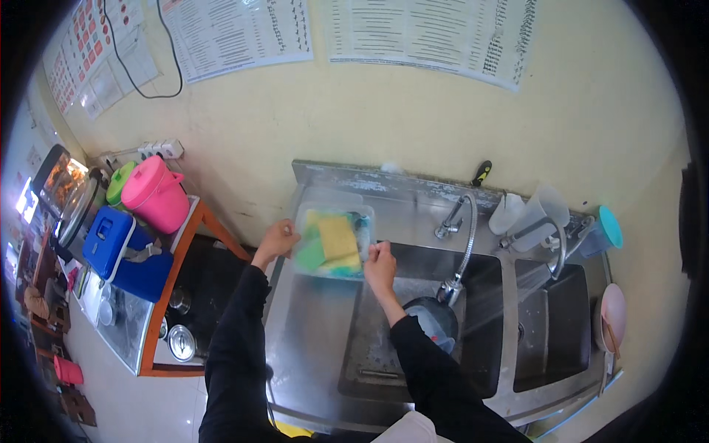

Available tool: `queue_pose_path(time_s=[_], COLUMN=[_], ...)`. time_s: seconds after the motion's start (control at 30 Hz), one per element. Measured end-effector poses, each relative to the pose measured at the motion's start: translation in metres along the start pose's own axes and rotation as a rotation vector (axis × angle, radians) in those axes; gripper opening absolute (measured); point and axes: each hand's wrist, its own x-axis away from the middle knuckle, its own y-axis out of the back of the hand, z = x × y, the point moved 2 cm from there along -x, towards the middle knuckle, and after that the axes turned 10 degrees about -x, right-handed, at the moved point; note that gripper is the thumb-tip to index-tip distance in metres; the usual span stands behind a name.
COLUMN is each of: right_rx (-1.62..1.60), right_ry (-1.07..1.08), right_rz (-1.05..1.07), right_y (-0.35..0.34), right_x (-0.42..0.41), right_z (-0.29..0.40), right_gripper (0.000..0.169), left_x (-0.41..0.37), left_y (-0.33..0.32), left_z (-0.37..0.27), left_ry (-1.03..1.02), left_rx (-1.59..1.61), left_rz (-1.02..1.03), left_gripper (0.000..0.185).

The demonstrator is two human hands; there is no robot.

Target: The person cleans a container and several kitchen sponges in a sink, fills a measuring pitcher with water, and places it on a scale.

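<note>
A clear plastic container (364, 215) is between my hands above the steel drainboard at the sink's left. Inside it lie a yellow sponge (338, 238) and a green scouring pad (310, 252), slightly blurred. My left hand (278, 240) has its fingers pinched at the container's left edge. At the right edge, near the front corner, my right hand (381, 268) grips the rim. Below my right forearm, a dark round pan (412, 303) with clear plastic ware (435, 326) in it sits in the left sink basin (482, 354), partly hidden by the sleeve.
Water sprays from the right faucet (558, 260) toward the left basin. A flexible-neck faucet (471, 238) reaches over the pan. White plastic jugs (540, 213) and a turquoise-rimmed cup (608, 227) stand behind. Left is an orange-edged table (177, 271) with a blue cooler (133, 260) and pink bucket (158, 194).
</note>
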Motion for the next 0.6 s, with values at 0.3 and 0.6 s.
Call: queue_pose_path(time_s=[0.3, 0.6], right_rx=[-0.044, 0.157], right_ry=[-0.007, 0.187], right_rz=[-0.023, 0.074], right_y=[-0.079, -0.068], right_x=[-0.076, -0.087], right_z=[-0.024, -0.022], right_gripper=[0.015, 0.016], left_x=[-0.117, -0.15], left_y=[0.022, -0.005], left_z=[0.034, 0.088], left_ry=[-0.055, -0.052], left_rx=[-0.118, -0.26], left_rz=[-0.066, -0.204], left_gripper=[0.013, 0.02])
